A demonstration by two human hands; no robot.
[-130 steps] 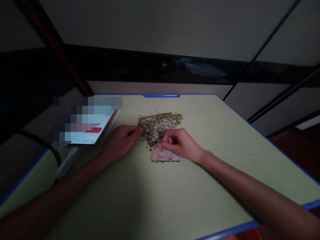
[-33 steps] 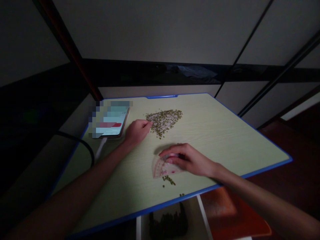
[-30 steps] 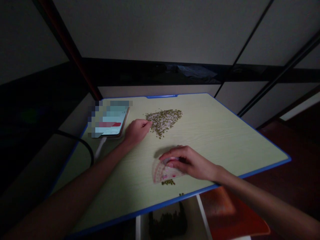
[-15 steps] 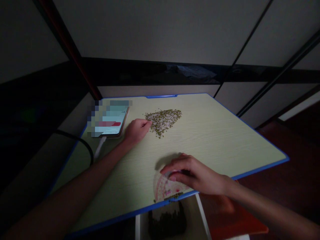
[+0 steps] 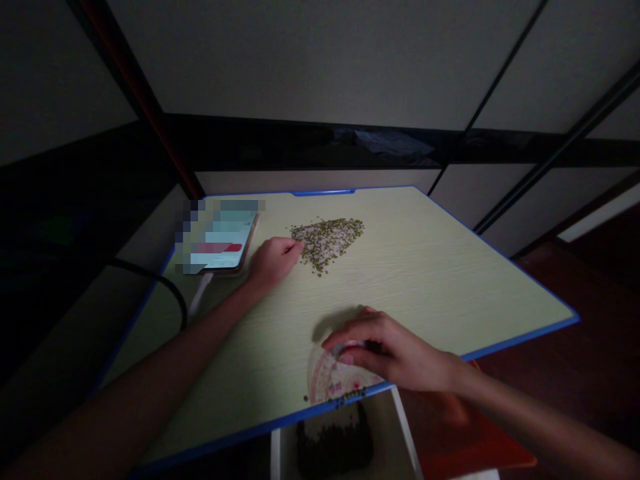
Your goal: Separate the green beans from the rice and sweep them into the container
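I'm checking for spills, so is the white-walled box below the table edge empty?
Not empty: the box holds a dark heap; how full, I cannot tell.

The single head view looks forward and down across the whole tabletop (image 5: 425, 267) from close above.

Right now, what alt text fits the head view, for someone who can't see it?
The right hand holds a clear protractor against beans at the table's near edge, above an open drawer; the left hand touches a larger bean pile.
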